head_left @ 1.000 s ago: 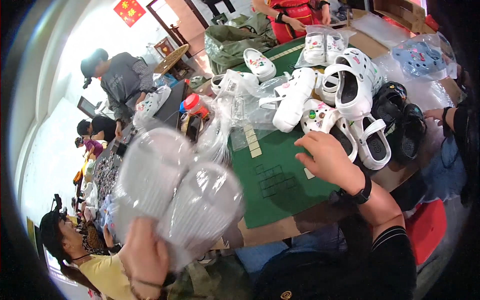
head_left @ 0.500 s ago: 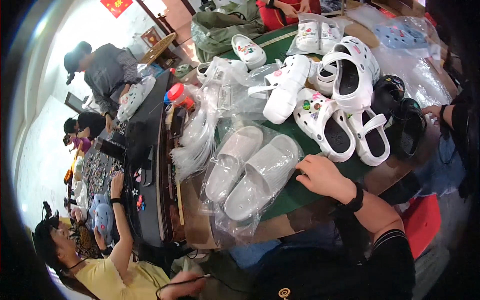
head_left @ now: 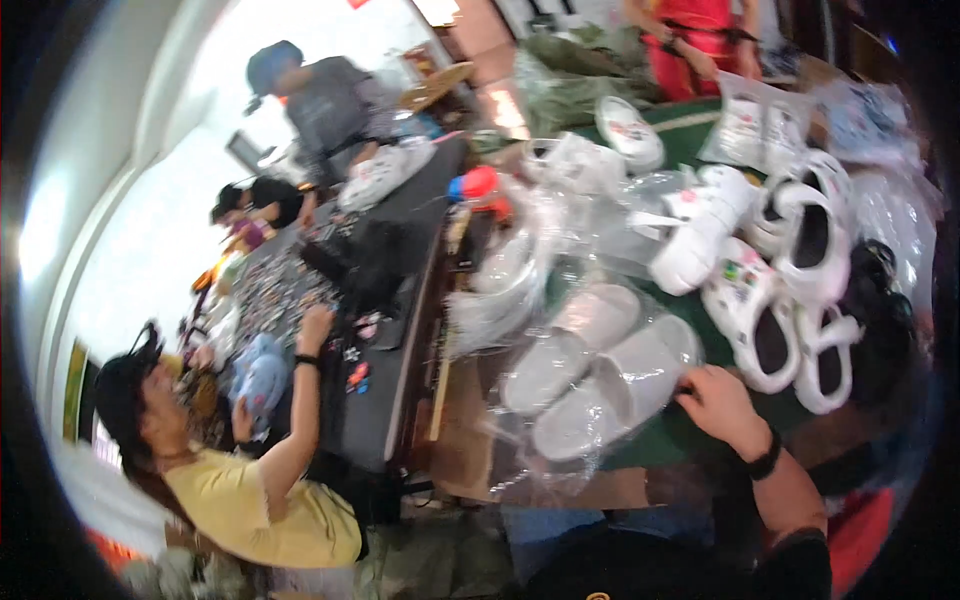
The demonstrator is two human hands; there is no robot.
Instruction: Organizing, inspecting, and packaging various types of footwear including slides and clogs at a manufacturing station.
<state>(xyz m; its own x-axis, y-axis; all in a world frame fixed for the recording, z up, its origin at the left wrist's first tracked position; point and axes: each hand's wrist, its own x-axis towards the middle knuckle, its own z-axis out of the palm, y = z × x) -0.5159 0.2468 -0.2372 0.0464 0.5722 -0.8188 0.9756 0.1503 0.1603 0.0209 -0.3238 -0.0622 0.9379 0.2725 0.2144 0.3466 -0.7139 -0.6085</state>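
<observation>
My right hand (head_left: 725, 405), with a dark band at the wrist, rests at the right edge of a clear plastic bag (head_left: 505, 470). Its fingers are loosely bent with gaps between them, and no object shows in its grip; blur hides the exact fingertip contact. Inside the bag lie two pale grey slide sandals (head_left: 585, 415), side by side. Just beyond my hand stand several white clogs (head_left: 755, 335) with dark insoles and coloured charms. Another white clog (head_left: 705, 230) lies tipped over, sole partly showing. My left hand is out of view.
Dark clogs (head_left: 880, 300) sit at the right. Bagged white clogs (head_left: 745, 130) and bagged blue ones (head_left: 865, 115) lie farther back. Clear strands or bags (head_left: 495, 310) and a red-lidded jar (head_left: 480, 185) flank the left edge. Co-workers occupy a dark table (head_left: 355, 420) strewn with small charms.
The view has swung left, so the scene sits farther right. A blurred hand at the lower edge has left the picture. My right hand stays beside the bagged slides, slightly closer to them.
</observation>
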